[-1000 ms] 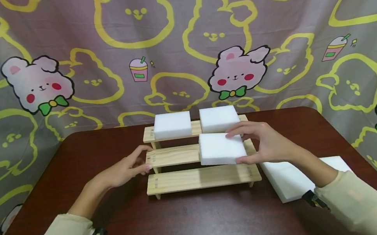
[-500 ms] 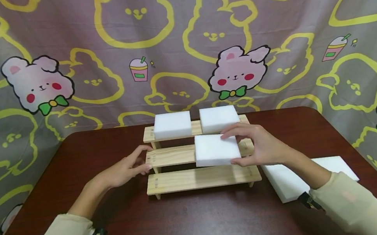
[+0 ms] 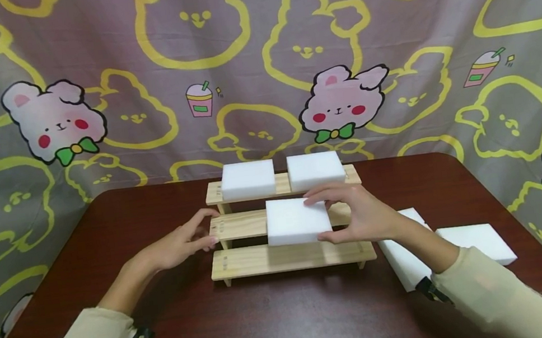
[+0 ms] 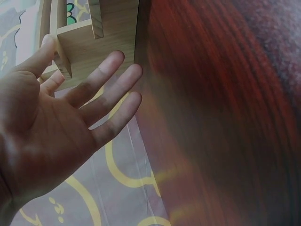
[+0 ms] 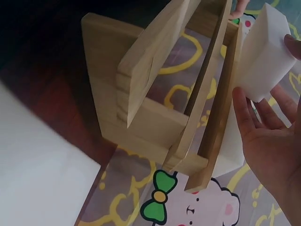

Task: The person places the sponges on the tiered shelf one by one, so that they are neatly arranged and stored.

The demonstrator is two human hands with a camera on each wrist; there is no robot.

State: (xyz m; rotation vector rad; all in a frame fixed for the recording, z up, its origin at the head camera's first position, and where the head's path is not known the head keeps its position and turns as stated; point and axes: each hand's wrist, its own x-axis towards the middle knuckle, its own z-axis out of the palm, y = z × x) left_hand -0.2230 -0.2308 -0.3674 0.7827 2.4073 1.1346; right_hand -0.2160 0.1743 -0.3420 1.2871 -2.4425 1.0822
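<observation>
A three-tier wooden display stand (image 3: 292,256) stands on the dark red table. My right hand (image 3: 370,210) pinches a white foam block (image 3: 297,219) by its right side, thumb at the front and fingers behind. The block overlaps the middle tier in the head view; its right wrist view (image 5: 265,52) shows it close over the boards. At the left end of the middle tier, my left hand (image 3: 174,247) holds the board between thumb and index finger. Its other fingers (image 4: 113,113) are spread out in the left wrist view.
Two more white foam blocks, a left one (image 3: 248,179) and a right one (image 3: 316,170), sit on the top tier. To the right of the stand, white foam pieces (image 3: 478,245) lie on the table (image 3: 290,324), partly under the right forearm. A patterned curtain (image 3: 246,53) hangs behind.
My right hand has carried the foam block leftward along the middle tier and slightly down. More of the foam pieces at the right now shows. The left hand has stayed in place.
</observation>
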